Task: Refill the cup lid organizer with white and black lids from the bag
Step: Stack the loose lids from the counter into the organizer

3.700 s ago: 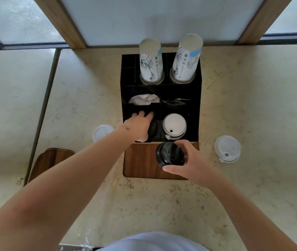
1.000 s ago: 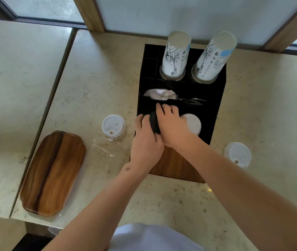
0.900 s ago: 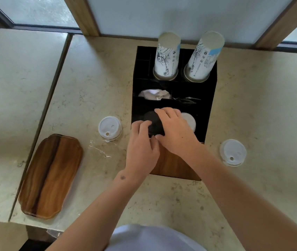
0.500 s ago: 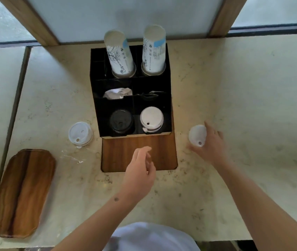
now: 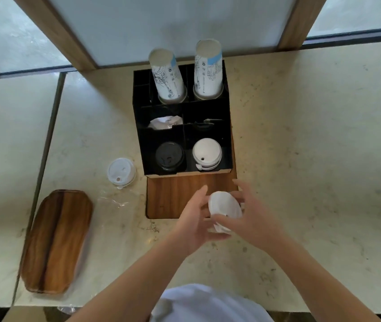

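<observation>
I have a round white plastic cup lid [image 5: 224, 211] between both hands, just in front of the black compartmented organizer on its wooden base [image 5: 159, 145], which sits against the far edge of the pale marble surface [image 5: 312, 159]. My right hand [image 5: 253, 217] has its fingers curled round the lid's right rim; my left hand [image 5: 196, 219] meets it from the left, fingers partly bent against the rim, though motion blur hides exactly how they lie.

The organizer's front left compartment already holds a stack of black lids [image 5: 169, 156], the front right a stack of white lids [image 5: 207, 153]. I judge the refill well along: this lid must still go in, and another loose white lid [image 5: 121, 171] waits left of the organizer. I see no bag, only a scrap of clear plastic film [image 5: 112, 201].

Half a second ago my right hand was only reaching this lid out on the surface to the organizer's right, and my left hung empty.
</observation>
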The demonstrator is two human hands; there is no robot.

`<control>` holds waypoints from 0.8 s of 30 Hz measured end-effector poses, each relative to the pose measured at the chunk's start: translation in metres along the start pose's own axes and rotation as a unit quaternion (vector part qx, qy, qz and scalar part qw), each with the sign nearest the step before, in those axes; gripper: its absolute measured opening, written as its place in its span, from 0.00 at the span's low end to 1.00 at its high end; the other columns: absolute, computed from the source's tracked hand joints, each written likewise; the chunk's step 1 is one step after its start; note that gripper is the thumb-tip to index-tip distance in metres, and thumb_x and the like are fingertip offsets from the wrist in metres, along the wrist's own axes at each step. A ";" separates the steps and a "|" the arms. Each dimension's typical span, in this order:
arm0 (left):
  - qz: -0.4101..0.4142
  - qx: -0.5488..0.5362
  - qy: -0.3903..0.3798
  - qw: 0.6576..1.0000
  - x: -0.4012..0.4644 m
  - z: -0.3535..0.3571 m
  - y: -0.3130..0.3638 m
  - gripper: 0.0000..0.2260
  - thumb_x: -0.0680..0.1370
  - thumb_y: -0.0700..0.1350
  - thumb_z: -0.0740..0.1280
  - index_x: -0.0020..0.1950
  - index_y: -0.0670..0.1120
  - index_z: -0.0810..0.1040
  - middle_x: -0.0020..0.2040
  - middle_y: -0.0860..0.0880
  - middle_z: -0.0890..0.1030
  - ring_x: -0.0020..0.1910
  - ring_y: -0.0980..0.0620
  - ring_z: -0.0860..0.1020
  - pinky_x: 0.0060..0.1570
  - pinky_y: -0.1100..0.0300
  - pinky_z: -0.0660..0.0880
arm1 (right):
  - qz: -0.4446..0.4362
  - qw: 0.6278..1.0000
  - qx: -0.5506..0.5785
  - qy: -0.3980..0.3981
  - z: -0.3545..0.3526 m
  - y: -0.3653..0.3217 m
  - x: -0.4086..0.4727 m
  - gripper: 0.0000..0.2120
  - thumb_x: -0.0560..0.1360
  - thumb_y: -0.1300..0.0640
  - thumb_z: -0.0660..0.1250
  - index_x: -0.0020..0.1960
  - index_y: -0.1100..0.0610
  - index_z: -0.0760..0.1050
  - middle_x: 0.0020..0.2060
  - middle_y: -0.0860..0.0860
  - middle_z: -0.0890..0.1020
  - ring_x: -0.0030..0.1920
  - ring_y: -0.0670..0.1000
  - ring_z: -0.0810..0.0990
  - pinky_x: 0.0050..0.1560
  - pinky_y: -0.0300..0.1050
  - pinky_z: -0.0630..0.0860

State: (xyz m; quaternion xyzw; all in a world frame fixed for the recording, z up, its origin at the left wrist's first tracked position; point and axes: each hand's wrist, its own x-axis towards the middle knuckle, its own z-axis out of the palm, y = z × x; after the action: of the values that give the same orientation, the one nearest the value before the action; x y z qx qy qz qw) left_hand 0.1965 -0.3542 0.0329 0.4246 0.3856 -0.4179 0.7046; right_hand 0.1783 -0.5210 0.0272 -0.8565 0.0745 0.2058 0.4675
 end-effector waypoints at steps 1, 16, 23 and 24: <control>-0.024 -0.024 -0.034 0.999 -0.006 -0.006 0.001 0.29 0.74 0.68 0.67 0.64 0.48 0.81 0.59 0.40 0.85 0.55 0.38 0.85 0.50 0.39 0.82 | -0.017 1.000 -0.010 -0.019 0.010 -0.011 -0.006 0.49 0.60 0.29 0.75 0.74 0.37 0.54 0.58 0.33 0.74 0.54 0.40 0.77 0.50 0.36 0.72; 0.052 -0.314 -0.109 0.942 -0.046 -0.138 0.017 0.23 0.77 0.59 0.64 0.62 0.44 0.83 0.53 0.40 0.84 0.47 0.40 0.84 0.44 0.48 0.81 | -0.173 0.931 -0.214 -0.241 0.102 -0.143 0.045 0.34 0.70 0.28 0.66 0.70 0.43 0.64 0.57 0.41 0.78 0.56 0.44 0.76 0.56 0.45 0.77; 0.097 -0.456 -0.129 0.875 -0.045 -0.189 0.030 0.21 0.78 0.58 0.64 0.58 0.42 0.77 0.49 0.39 0.80 0.44 0.39 0.81 0.36 0.49 0.81 | -0.251 0.862 -0.370 -0.240 0.142 -0.204 0.126 0.28 0.79 0.41 0.65 0.74 0.52 0.65 0.65 0.51 0.78 0.60 0.53 0.78 0.59 0.49 0.77; 0.098 -0.474 -0.129 0.866 -0.043 -0.193 0.031 0.19 0.78 0.58 0.65 0.57 0.42 0.76 0.49 0.39 0.80 0.44 0.39 0.81 0.36 0.50 0.81 | -0.262 0.851 -0.386 -0.242 0.151 -0.209 0.136 0.28 0.80 0.44 0.65 0.75 0.54 0.65 0.66 0.53 0.77 0.62 0.54 0.77 0.60 0.50 0.77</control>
State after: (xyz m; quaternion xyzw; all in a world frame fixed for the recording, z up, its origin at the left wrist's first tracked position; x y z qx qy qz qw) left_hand 0.1732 -0.1566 0.0138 0.0174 0.3988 -0.1648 0.9019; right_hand 0.3258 -0.2707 0.0584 -0.8790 -0.3529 0.2886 0.1396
